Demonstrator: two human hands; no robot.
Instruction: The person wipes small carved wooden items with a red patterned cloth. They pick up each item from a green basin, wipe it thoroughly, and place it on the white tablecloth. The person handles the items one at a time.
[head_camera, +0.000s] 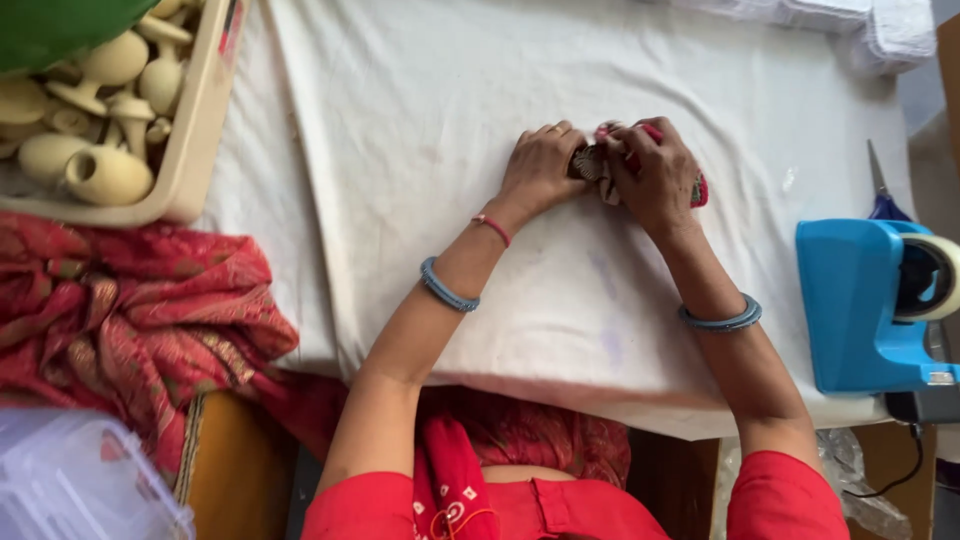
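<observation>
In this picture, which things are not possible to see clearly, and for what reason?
- Head view: the small red object is mostly covered by the left hand and right hand, so its shape and each grip stay unclear.
- The blue tape dispenser is cut by the right edge.
- The beige tray of pale wooden pieces is cut by the left and top edges; a green thing hides some.

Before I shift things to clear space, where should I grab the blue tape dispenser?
Probably by the blue tape dispenser's broad solid body, coming from above. Its tape roll sits at the right end beside scissors, so keep fingers on the plain left portion.
</observation>
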